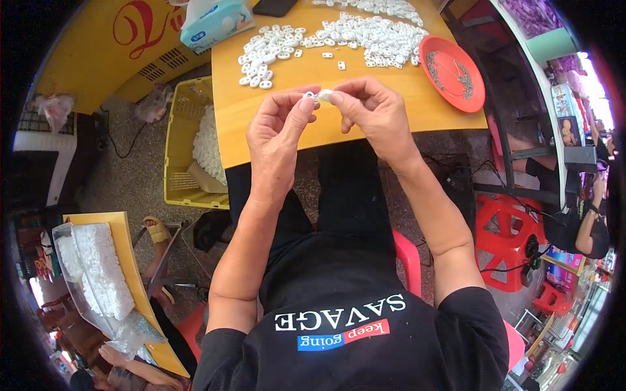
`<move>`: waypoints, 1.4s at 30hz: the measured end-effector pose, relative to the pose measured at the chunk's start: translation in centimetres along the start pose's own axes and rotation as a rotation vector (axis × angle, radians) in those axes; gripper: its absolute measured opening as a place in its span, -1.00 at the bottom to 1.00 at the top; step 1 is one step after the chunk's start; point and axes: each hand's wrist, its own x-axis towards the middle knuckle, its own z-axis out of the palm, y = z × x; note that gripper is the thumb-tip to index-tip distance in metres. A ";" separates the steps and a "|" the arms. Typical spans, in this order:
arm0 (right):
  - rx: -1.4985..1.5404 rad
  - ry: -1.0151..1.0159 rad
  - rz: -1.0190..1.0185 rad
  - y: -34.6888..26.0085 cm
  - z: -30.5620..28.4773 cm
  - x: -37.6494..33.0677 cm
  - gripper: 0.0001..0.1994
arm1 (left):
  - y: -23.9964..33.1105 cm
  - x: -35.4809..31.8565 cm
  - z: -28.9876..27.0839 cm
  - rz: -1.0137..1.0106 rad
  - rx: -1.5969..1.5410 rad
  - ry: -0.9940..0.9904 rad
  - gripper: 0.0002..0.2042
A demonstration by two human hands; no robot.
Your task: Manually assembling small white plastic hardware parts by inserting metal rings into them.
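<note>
My left hand (277, 127) and my right hand (372, 111) meet above the near edge of a yellow wooden table (417, 111). Both pinch one small white plastic piece (319, 96) between thumb and fingertips. It looks like two small parts pressed together, but the detail is too small to tell. Beyond the hands, a loose heap of several matching white plastic pieces (339, 39) spreads across the tabletop. A red plate (453, 72) holding thin metal bits lies to the right of the heap.
A tissue pack (215, 23) and a dark phone (274, 6) sit at the table's far side. A yellow crate (189, 146) of white pieces stands on the floor to the left. A second table with a clear bag of white pieces (98, 274) is at lower left. Red stools (508, 241) stand to the right.
</note>
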 end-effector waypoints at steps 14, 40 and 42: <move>0.176 0.063 -0.014 -0.8 1.3 -0.2 -0.78 | -0.1 -0.3 0.2 -0.047 0.094 0.029 -0.84; 0.004 0.067 -0.101 -0.5 2.7 -0.4 -0.81 | -0.7 -0.7 0.5 -0.015 0.031 0.090 -0.87; 0.002 0.074 -0.110 -0.5 2.8 -0.4 -0.82 | -0.7 -0.7 0.4 -0.019 0.009 0.085 -0.87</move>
